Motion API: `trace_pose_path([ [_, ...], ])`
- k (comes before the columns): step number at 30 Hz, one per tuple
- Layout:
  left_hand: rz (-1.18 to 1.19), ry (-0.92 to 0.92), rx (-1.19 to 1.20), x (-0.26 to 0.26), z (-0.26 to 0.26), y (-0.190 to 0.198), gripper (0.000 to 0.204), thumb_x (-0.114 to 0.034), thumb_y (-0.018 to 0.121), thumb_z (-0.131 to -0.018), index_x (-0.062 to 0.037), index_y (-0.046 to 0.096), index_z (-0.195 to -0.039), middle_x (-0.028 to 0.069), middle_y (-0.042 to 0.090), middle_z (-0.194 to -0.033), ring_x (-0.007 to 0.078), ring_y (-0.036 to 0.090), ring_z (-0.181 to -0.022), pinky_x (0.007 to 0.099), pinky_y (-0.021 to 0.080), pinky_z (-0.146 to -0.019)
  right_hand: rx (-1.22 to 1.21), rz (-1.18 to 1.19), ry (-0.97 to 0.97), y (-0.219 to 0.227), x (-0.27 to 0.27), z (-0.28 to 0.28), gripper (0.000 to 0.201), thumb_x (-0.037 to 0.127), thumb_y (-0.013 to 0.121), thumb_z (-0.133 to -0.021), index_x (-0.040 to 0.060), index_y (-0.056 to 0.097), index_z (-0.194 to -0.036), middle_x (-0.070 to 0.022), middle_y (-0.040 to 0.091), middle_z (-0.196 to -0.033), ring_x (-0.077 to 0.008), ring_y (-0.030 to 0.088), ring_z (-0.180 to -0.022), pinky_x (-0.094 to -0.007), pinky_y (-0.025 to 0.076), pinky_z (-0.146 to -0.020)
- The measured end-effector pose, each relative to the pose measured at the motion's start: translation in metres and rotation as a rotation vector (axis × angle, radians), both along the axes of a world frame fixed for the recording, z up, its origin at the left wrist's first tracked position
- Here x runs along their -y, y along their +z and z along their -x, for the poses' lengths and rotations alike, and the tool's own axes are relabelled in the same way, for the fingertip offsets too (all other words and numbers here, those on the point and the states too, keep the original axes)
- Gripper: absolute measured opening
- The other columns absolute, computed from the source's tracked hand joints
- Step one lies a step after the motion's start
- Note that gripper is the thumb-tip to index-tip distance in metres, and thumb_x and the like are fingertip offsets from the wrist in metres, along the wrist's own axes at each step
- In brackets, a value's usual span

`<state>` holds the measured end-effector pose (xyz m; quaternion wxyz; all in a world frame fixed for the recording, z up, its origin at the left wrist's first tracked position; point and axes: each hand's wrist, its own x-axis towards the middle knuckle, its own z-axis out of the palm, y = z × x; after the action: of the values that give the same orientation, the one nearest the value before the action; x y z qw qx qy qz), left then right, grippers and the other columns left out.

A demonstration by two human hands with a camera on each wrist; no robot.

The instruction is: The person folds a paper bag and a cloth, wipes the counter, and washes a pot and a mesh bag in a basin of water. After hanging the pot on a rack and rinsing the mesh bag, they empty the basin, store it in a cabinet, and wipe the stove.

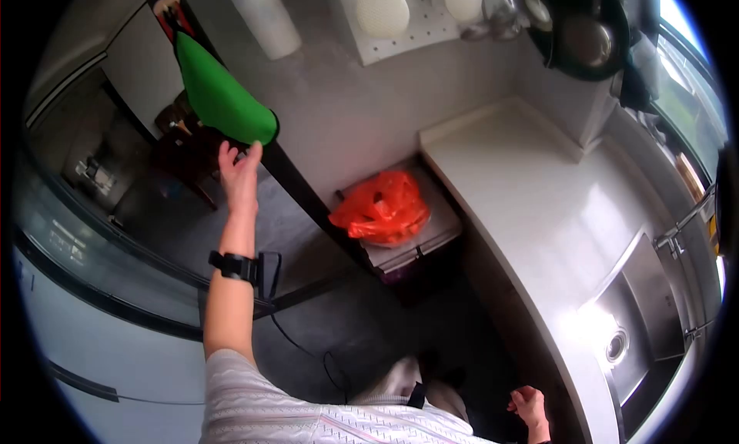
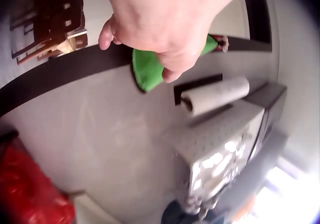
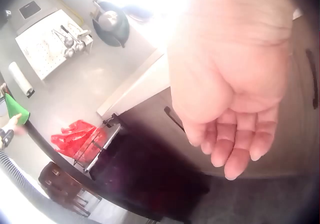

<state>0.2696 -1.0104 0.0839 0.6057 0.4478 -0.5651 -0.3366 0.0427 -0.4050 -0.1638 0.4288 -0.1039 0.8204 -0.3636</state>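
Observation:
A green cloth [image 1: 223, 93] with a dark edge hangs from a red and beige hanger [image 1: 168, 11] on the dark door post. Right at its lower end is my left hand [image 1: 240, 180], raised with fingers and thumb spread apart. In the left wrist view the left hand [image 2: 160, 23] overlaps the cloth [image 2: 147, 69] and hides part of it. My right hand [image 1: 528, 404] hangs low beside the counter. Seen from the right wrist, the right hand [image 3: 232, 103] has loosely bent fingers and holds nothing.
A red plastic bag [image 1: 385, 205] lies on a lidded bin beside the counter [image 1: 500, 167]. The sink [image 1: 616, 344] is at the right. A paper roll [image 1: 262, 16], a pegboard with utensils [image 1: 419, 40] and a dark pan [image 1: 589, 36] hang on the wall. A glass sliding door stands at left.

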Motion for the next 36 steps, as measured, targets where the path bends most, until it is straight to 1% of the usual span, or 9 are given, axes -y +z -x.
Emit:
trace_pose_path([
  [4,-0.200,-0.147,-0.315,0.061,-0.028,0.066,0.088,-0.042,0.074,-0.070,-0.0039,0.029,-0.135,0.0170,0.040,-0.128,0.0270,0.046,-0.111,0.0443,0.039,-0.088,-0.099,-0.007,0.026,0.011,0.005,0.002,0.010,0.007,0.056,-0.085,-0.0029,0.059,-0.082,-0.0077,0.061,-0.062,-0.0150,0.062,-0.053,-0.0250,0.046,-0.043],
  [7,-0.293,-0.356,-0.416,0.085,-0.038,0.085,0.064,-0.038,0.074,-0.072,-0.0044,0.049,-0.119,0.0104,0.055,-0.099,0.0210,0.055,-0.088,0.0376,0.045,-0.073,-0.128,-0.028,-0.032,0.005,0.004,-0.016,0.010,0.006,0.056,-0.084,-0.0029,0.059,-0.082,-0.0076,0.061,-0.062,-0.0150,0.062,-0.053,-0.0251,0.046,-0.043],
  [10,-0.122,-0.232,-0.281,0.088,-0.038,0.086,0.023,-0.023,0.072,-0.076,-0.0055,0.061,-0.087,-0.0015,0.054,-0.067,0.0096,0.048,-0.050,0.0233,0.038,-0.046,-0.134,-0.021,-0.105,0.001,0.019,-0.056,0.009,0.005,0.055,-0.083,-0.0032,0.060,-0.080,-0.0079,0.061,-0.062,-0.0151,0.062,-0.053,-0.0255,0.047,-0.043],
  [15,0.365,-0.318,-0.286,0.094,-0.080,0.096,0.018,-0.017,0.064,-0.084,-0.0055,0.060,-0.097,-0.0008,0.060,-0.083,0.0079,0.055,-0.071,0.0228,0.044,-0.062,-0.144,0.047,-0.056,-0.050,0.037,-0.165,0.015,0.010,0.058,-0.084,0.0006,0.060,-0.095,-0.0094,0.060,-0.066,-0.0163,0.057,-0.051,-0.0268,0.047,-0.046],
  [19,0.674,-0.374,-0.352,0.048,-0.082,0.174,0.023,-0.015,0.060,-0.087,0.0025,0.057,-0.100,0.0055,0.059,-0.093,0.0112,0.054,-0.085,0.0237,0.042,-0.075,-0.015,-0.093,-0.130,-0.012,0.087,-0.208,0.012,0.006,0.056,-0.082,-0.0038,0.061,-0.084,-0.0098,0.063,-0.067,-0.0164,0.064,-0.057,-0.0255,0.050,-0.049],
  [23,0.883,-0.523,-0.501,0.034,-0.058,0.249,0.022,-0.015,0.060,-0.087,0.0025,0.056,-0.099,0.0048,0.060,-0.091,0.0110,0.055,-0.077,0.0225,0.043,-0.072,-0.082,-0.114,-0.160,0.007,0.091,-0.231,0.013,0.008,0.056,-0.082,-0.0035,0.062,-0.085,-0.0099,0.064,-0.069,-0.0166,0.065,-0.060,-0.0257,0.051,-0.050],
  [27,1.031,-0.771,-0.470,-0.042,-0.033,0.259,0.009,-0.013,0.060,-0.088,-0.0057,0.057,-0.084,-0.0050,0.053,-0.073,0.0026,0.047,-0.065,0.0165,0.039,-0.060,-0.136,-0.040,-0.268,0.017,0.082,-0.250,0.012,0.008,0.055,-0.082,-0.0025,0.062,-0.084,-0.0078,0.063,-0.067,-0.0153,0.064,-0.058,-0.0251,0.049,-0.049],
  [33,0.801,-0.285,-0.413,0.057,0.032,0.278,0.017,-0.017,0.066,-0.080,-0.0014,0.063,-0.087,0.0020,0.062,-0.077,0.0103,0.056,-0.069,0.0237,0.045,-0.065,-0.154,-0.022,-0.461,0.017,0.030,-0.298,0.012,0.006,0.052,-0.081,-0.0019,0.061,-0.079,-0.0086,0.061,-0.062,-0.0156,0.062,-0.052,-0.0262,0.047,-0.044],
  [36,1.027,-0.175,-0.397,0.045,0.038,0.321,0.022,-0.022,0.065,-0.081,-0.0026,0.063,-0.090,0.0031,0.063,-0.077,0.0133,0.057,-0.069,0.0270,0.046,-0.065,-0.074,0.093,-0.590,-0.016,-0.044,-0.353,0.009,0.008,0.055,-0.084,-0.0005,0.059,-0.087,-0.0066,0.058,-0.059,-0.0132,0.054,-0.047,-0.0261,0.043,-0.043],
])
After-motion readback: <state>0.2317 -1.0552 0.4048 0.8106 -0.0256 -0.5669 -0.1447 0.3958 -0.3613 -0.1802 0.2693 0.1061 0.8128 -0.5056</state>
